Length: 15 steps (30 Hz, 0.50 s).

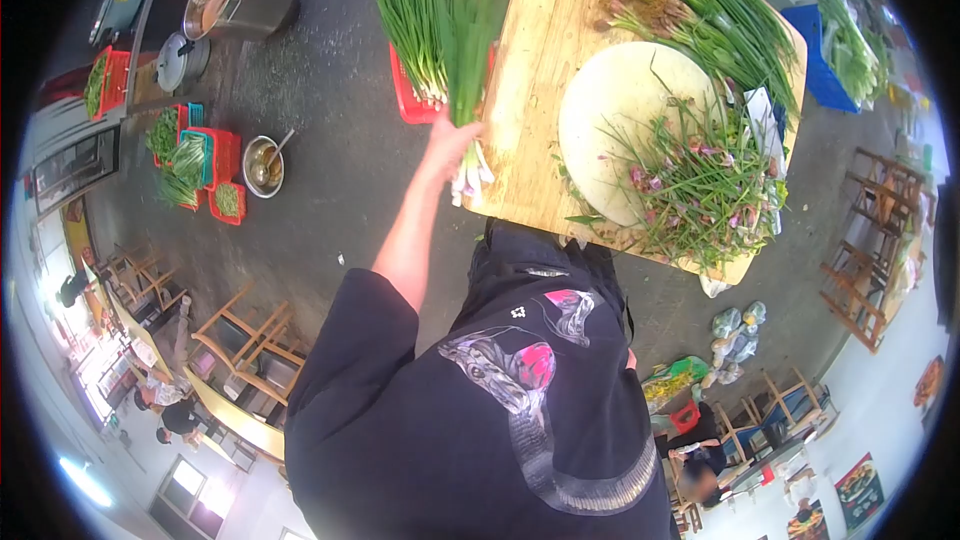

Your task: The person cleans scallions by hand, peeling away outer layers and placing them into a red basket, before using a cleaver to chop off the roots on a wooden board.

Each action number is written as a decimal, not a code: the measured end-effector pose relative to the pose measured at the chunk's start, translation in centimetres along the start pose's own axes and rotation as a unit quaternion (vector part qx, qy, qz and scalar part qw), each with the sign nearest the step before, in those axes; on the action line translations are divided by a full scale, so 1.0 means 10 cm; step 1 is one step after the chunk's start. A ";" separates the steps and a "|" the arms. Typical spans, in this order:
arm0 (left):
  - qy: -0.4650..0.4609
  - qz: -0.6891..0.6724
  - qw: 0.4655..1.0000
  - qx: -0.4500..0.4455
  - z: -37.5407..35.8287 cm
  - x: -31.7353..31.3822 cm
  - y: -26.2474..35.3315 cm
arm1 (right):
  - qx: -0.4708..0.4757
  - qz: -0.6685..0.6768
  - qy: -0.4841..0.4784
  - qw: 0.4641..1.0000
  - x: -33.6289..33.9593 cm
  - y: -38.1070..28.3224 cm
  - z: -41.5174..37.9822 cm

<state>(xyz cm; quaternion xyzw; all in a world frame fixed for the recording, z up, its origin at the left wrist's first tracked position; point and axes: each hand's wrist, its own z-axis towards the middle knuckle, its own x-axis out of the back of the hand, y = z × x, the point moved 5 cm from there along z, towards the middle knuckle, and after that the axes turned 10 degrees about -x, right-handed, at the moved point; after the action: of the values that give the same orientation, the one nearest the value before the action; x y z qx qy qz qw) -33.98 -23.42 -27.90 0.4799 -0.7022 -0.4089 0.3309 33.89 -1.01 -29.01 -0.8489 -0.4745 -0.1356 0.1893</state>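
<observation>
My left hand point(452, 143) is closed around a bunch of green onions point(470, 50), just off the left edge of the wooden table point(525, 60). Their white bulbs hang below my fist and the green leaves point away from me. Beside them, more green onions point(412, 35) lie in a red basket point(408, 100). On the table sits a round pale cutting board point(610, 120), partly covered by a heap of trimmings point(700, 190). Untrimmed green onions with brown roots point(680, 0) lie at the far side. Only a sliver of skin, perhaps my right hand point(632, 361), shows beside my shirt; its fingers are hidden.
On the floor to the left are a metal bowl with a ladle point(263, 167), red baskets of greens point(228, 155) and a large pot point(232, 5). A blue crate of leafy vegetables point(815, 60) stands right. Stools point(255, 340) and several people are behind me.
</observation>
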 end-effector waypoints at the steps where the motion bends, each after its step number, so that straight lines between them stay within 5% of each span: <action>1: 0.013 0.003 1.000 0.013 0.13 0.16 0.05 | -0.002 0.002 0.002 1.000 0.00 0.01 -0.01; 8: 0.080 0.045 0.995 -0.033 1.23 0.98 -0.11 | -0.018 0.001 0.014 1.000 -0.05 0.11 -0.17; 15: 0.140 0.127 0.981 -0.046 1.87 1.04 -0.50 | -0.056 -0.005 0.024 0.998 -0.01 0.33 -0.46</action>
<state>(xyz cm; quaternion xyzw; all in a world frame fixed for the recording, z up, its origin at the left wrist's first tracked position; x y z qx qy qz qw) -51.31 -29.44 -39.95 0.4237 -0.6845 -0.3239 0.4971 36.45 -4.76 -25.56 -0.8523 -0.4657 -0.1834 0.1519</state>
